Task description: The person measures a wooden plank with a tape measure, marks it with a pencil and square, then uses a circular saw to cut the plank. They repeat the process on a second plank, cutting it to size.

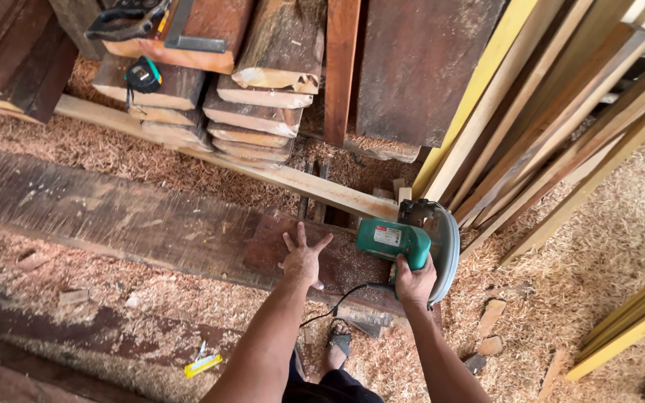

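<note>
Two bare hands work at the right end of one long dark plank [136,216] that lies across a floor [621,246] deep in wood shavings, seen from the head camera looking straight down. The left hand [304,259] lies flat on the plank's top face near its right end, all five fingers [301,235] spread wide and released, pressing on the wood and gripping nothing. Just to its right, the right hand [414,283] is clenched around the handle of one green circular saw [404,242], whose grey blade guard [446,246] sits at the plank's right end. One black cord [334,306] runs from the saw back across the plank's near edge toward the person. One sandalled foot [335,352] shows below the near edge, between the two forearms.

Past the plank's far edge, a stack of about six short rough boards [251,119] rests beside a wide dark slab [419,67]. One tape measure [143,75] with a black and yellow case sits on a board at the left of the stack, and one steel square [188,33] lies on the board above it. A bundle of pale and yellow battens [561,119], too many and too overlapped to count, leans diagonally at the right. One small yellow utility knife [203,364] lies on the shavings near the lower left.
</note>
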The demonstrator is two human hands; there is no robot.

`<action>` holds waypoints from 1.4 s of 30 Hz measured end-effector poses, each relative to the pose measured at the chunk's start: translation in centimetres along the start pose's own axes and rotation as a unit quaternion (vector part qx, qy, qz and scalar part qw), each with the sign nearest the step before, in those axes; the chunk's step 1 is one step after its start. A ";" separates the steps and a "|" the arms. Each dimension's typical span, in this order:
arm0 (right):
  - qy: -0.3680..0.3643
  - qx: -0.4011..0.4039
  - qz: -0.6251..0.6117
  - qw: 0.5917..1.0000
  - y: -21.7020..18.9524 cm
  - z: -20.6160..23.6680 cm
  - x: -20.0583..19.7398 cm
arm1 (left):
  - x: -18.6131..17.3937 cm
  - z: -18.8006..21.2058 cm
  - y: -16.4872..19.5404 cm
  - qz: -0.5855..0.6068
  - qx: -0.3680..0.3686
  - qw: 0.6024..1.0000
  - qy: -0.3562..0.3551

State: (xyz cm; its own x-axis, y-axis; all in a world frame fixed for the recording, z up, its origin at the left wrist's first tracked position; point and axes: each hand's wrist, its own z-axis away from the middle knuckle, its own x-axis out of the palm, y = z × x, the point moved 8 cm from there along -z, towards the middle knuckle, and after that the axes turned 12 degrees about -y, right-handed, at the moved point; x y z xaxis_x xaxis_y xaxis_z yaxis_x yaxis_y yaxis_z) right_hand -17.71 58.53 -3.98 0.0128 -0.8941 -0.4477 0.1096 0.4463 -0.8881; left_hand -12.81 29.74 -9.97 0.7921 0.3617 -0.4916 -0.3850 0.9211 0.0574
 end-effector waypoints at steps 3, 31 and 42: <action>0.006 -0.021 0.005 1.000 0.1 0.0 -0.2 | -0.3 0.1 0.0 0.015 -0.006 1.000 0.016; -0.011 0.025 0.001 1.000 3.0 -0.6 0.8 | -0.2 -0.6 -1.0 -0.150 0.123 0.978 0.078; 0.080 0.104 0.104 0.986 -0.7 1.4 1.6 | -2.2 -0.7 -4.8 -0.263 0.241 0.929 0.100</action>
State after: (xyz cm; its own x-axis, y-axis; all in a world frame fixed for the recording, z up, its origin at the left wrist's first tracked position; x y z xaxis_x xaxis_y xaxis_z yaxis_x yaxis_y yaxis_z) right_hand -16.33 56.76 -3.93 -0.0982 -0.7587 -0.6440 0.3225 0.5880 -0.7418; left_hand -13.03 24.43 -9.80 0.6880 -0.1465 -0.7108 0.3254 0.9377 0.1217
